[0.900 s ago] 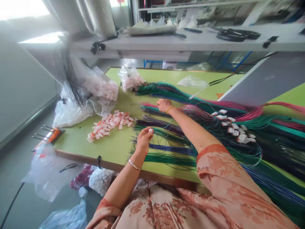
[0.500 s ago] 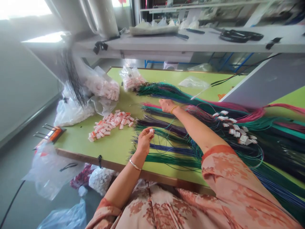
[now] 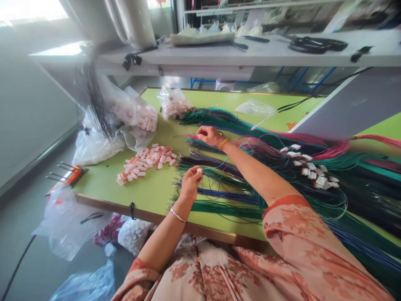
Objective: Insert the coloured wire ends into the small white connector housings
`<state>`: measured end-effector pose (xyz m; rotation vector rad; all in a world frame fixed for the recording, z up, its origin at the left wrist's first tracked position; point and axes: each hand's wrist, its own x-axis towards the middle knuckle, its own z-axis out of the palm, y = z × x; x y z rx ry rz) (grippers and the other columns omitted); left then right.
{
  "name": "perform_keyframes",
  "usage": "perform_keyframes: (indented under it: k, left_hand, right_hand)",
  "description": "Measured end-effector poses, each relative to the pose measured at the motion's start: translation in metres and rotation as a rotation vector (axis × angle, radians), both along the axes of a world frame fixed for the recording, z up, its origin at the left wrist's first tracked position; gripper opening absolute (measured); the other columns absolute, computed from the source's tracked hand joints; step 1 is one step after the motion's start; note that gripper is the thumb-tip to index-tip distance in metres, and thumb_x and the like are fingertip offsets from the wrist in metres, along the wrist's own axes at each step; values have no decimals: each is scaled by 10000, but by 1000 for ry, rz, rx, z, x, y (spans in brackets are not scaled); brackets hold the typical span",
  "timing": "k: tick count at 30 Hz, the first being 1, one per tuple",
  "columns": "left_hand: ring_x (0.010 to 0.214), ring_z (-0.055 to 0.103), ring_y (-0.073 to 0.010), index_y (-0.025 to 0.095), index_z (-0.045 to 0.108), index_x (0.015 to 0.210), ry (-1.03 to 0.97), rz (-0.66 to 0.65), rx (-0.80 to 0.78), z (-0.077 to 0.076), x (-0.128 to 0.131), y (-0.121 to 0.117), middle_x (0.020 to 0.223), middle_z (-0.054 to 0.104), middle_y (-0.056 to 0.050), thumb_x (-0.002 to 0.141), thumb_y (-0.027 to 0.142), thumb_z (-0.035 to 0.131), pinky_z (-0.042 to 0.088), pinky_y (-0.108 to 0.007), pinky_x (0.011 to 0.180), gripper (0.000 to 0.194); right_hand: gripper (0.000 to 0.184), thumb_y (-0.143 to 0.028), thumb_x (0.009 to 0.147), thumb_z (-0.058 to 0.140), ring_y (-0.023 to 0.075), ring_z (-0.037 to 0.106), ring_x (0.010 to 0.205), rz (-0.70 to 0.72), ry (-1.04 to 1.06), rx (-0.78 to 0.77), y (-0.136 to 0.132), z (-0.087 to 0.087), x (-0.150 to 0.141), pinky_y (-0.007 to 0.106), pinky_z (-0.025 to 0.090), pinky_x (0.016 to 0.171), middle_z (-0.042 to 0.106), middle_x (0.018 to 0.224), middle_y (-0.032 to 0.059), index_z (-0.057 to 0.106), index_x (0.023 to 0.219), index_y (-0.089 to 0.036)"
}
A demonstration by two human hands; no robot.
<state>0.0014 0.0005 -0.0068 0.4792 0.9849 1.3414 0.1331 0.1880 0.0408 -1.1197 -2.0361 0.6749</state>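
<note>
Clear bag holds pale connectors; near it on table, loose connector pile, apparently unwired, so plenty left. Smaller bag holding more. Left hand pinches white connector in fingers, green wire trailing (looks part-filled). Right hand curled at pink wires; cannot tell if gripping. Farther right, white connector cluster, seemingly wired, done.
</note>
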Motion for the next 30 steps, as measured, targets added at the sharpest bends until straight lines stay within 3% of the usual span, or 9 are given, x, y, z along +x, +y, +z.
perform_keyframes:
  k: [7, 15, 21, 30]
  left_hand:
    - [687, 563, -67, 145, 678, 856, -88, 8, -22, 9, 0, 4, 807, 663, -16, 625, 135, 781, 424, -211, 683, 253]
    - [659, 560, -68, 157, 649, 867, -119, 1, -39, 27, 6, 38, 762, 633, 3, 666, 62, 730, 450, -209, 679, 237]
    - [623, 559, -59, 146, 634, 871, -158, -33, -106, 27, 15, 45, 728, 629, 12, 686, 3, 677, 451, -190, 643, 239]
    - [599, 559, -50, 128, 625, 845, -177, -29, -73, 22, 17, 50, 713, 624, 6, 710, -14, 675, 449, -163, 611, 202]
  right_hand:
    - [208, -356, 738, 576, 120, 509, 623, 89, 112, -100, -43, -1, 6, 252, 412, 621, 616, 697, 20, 609, 749, -151]
    - [190, -331, 719, 589, 106, 497, 601, 129, 138, -173, -80, 1, 28, 238, 406, 584, 609, 682, 12, 594, 738, -143]
    - [171, -307, 707, 608, 102, 505, 579, 148, 142, -181, -87, -9, 36, 227, 411, 558, 617, 669, 10, 608, 754, -143]
    - [124, -261, 714, 605, 94, 495, 565, 136, 131, -140, -85, -20, 39, 212, 387, 530, 615, 663, 4, 620, 752, -144]
